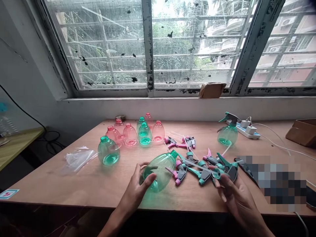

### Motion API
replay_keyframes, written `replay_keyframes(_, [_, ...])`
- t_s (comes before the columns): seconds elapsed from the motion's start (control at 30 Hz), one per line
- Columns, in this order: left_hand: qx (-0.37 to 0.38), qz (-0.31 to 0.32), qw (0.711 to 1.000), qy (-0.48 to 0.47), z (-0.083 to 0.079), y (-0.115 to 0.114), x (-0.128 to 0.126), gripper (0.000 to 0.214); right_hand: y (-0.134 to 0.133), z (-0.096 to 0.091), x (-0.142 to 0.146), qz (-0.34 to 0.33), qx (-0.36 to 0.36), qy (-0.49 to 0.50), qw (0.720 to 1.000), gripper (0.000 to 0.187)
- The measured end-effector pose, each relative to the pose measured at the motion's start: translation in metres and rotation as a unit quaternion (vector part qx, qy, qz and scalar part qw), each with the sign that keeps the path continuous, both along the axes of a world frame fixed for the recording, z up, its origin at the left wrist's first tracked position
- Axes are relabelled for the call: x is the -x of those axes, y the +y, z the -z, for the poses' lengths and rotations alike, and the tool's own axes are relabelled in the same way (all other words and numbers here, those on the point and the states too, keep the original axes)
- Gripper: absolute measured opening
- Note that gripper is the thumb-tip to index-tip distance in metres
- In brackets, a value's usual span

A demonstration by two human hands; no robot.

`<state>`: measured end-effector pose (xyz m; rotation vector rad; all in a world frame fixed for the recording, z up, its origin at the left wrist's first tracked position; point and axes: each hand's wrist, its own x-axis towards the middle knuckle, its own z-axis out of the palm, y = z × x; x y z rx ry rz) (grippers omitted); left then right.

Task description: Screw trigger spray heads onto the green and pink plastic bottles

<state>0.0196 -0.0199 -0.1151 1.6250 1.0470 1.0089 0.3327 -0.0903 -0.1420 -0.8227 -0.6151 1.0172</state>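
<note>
A clear green bottle (161,171) without a top is tilted to the right in my left hand (138,184), its mouth facing the right hand. My right hand (233,194) grips a green and grey spray trigger head (228,169); its pale dip tube points left toward the bottle, apart from the mouth. Between and behind the hands lies a heap of trigger heads (202,172) in pink, green and grey. A green bottle (108,151) stands left of my left hand. Several pink bottles (130,135) and green bottles (144,134) stand open behind.
An assembled green spray bottle (227,133) stands at the back right, before a white power strip (248,131) with cables. Clear plastic bags (80,158) lie at left. A brown box (302,131) sits at far right. A blurred-out dark object (283,181) lies beside my right hand.
</note>
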Motion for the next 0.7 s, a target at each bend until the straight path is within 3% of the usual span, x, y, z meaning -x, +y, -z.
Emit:
replay_keyframes(0.23, [-0.024,0.016,0.998,0.060,-0.0098,-0.0075,-0.0002,0.048,0.0059,0.0023,0.0005,0.007,-0.013,-0.007,1.000,0.030])
replay_keyframes(0.4, [-0.027,0.015,0.997,0.076,-0.0090,-0.0068,0.0002,0.048,0.0037,-0.0033,0.0043,0.041,-0.001,0.022,0.999,0.033])
replay_keyframes(0.7, [-0.031,0.010,0.997,0.076,-0.0069,-0.0034,-0.0007,0.052,0.0030,-0.0046,0.0086,0.028,-0.008,-0.046,0.999,0.034])
